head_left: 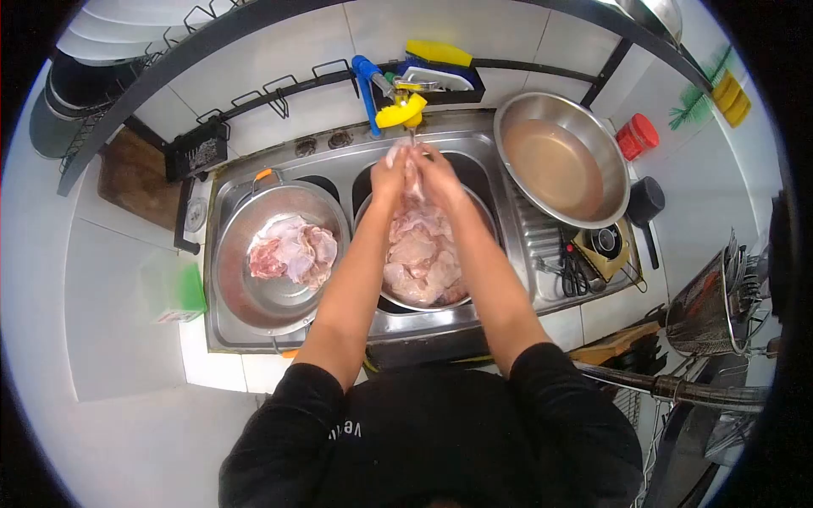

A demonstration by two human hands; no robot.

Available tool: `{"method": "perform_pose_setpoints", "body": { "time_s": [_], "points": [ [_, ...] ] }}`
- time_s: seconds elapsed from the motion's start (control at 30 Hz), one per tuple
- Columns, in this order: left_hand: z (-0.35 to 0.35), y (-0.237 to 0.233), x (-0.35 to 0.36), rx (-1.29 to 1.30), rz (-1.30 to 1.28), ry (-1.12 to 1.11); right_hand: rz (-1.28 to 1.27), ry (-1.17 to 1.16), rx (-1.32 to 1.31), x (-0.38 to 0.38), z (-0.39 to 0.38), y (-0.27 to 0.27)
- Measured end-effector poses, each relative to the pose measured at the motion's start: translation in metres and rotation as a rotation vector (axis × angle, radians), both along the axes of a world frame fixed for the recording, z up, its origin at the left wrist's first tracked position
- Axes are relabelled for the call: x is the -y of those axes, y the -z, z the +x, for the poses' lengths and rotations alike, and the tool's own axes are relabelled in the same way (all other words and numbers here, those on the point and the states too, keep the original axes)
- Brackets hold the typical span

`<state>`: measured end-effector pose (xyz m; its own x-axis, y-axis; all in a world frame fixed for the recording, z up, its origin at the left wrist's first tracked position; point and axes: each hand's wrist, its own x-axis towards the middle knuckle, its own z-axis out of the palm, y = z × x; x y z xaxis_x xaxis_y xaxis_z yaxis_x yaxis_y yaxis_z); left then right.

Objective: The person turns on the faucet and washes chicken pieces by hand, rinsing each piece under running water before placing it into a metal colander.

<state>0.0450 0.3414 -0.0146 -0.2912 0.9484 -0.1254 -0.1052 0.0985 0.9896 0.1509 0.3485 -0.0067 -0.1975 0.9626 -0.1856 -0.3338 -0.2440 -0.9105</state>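
Note:
Under the tap's yellow spout point(401, 112), my left hand point(389, 176) and my right hand point(436, 173) are closed around a piece of raw chicken point(413, 179). Water runs down onto it, and my fingers partly cover it. Below my wrists, a metal basin point(423, 308) stands in the sink, filled with raw chicken pieces point(419, 250). To the left, a metal pot with orange handles point(233, 275) holds several more raw chicken pieces point(292, 252).
A large steel bowl of cloudy liquid point(555, 165) sits right of the sink. Black scissors point(573, 271) lie on the drainboard point(546, 250). A black rail point(296, 82) with a sponge holder point(440, 76) runs behind the tap. A red-lidded jar point(637, 137) stands at the right wall.

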Motion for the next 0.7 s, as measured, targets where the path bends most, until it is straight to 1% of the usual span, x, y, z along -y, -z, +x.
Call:
{"method": "perform_pose_setpoints", "body": {
  "time_s": [0.03, 0.07, 0.1, 0.13, 0.17, 0.2, 0.23, 0.3, 0.33, 0.37, 0.4, 0.43, 0.47, 0.5, 0.57, 0.6, 0.63, 0.7],
  "points": [
    [0.002, 0.002, -0.002, 0.003, 0.002, 0.001, 0.034, 0.03, -0.027, 0.007, -0.006, 0.002],
    [0.004, 0.004, -0.005, -0.023, -0.04, -0.082, 0.255, 0.145, 0.241, 0.014, -0.015, 0.004],
    [0.007, -0.001, -0.005, -0.051, -0.081, -0.161, 0.257, 0.151, 0.239, 0.012, -0.016, 0.007],
    [0.011, -0.004, -0.002, -0.055, -0.08, -0.153, 0.277, 0.24, 0.508, 0.01, -0.015, 0.011],
    [0.015, -0.004, 0.005, -0.044, -0.06, -0.097, 0.289, 0.327, 0.78, 0.01, -0.013, 0.016],
    [0.019, -0.008, 0.012, -0.031, -0.04, -0.042, 0.531, 0.445, 0.724, -0.013, -0.007, 0.049],
    [0.02, -0.003, 0.013, -0.033, -0.04, -0.039, 0.529, 0.449, 0.722, -0.027, 0.001, 0.06],
    [0.017, 0.013, 0.013, 0.42, 0.013, 0.065, 0.202, 0.226, 0.516, -0.039, 0.011, 0.062],
    [0.012, 0.018, 0.013, 0.62, 0.035, 0.155, 0.088, 0.183, 0.301, -0.038, 0.012, 0.058],
    [0.007, 0.024, 0.011, 0.62, 0.04, 0.149, 0.093, 0.176, 0.301, -0.038, 0.016, 0.054],
    [0.003, 0.025, 0.012, 0.69, 0.027, 0.244, -0.105, 0.168, 0.239, -0.023, 0.02, 0.021],
    [-0.002, 0.024, 0.013, 0.758, 0.016, 0.342, -0.302, 0.158, 0.175, -0.016, 0.023, 0.0],
    [-0.004, 0.009, 0.019, 0.755, -0.073, 0.342, -0.254, 0.046, 0.452, -0.027, 0.028, 0.004],
    [-0.003, -0.007, 0.022, 0.753, -0.071, 0.339, -0.252, 0.043, 0.451, -0.028, 0.022, 0.012],
    [0.0, -0.027, 0.021, 0.686, -0.206, 0.213, 0.23, 0.037, 0.405, -0.022, 0.005, 0.026],
    [-0.011, 0.021, -0.008, 0.555, -0.227, 0.084, 0.402, 0.055, 0.472, 0.001, -0.002, 0.004],
    [-0.008, 0.022, -0.009, 0.556, -0.231, 0.082, 0.399, 0.053, 0.473, 0.002, -0.009, 0.009],
    [0.004, 0.021, -0.013, -0.022, -0.025, -0.3, 0.423, 0.152, 0.554, -0.003, -0.02, 0.021]
  ]
}}
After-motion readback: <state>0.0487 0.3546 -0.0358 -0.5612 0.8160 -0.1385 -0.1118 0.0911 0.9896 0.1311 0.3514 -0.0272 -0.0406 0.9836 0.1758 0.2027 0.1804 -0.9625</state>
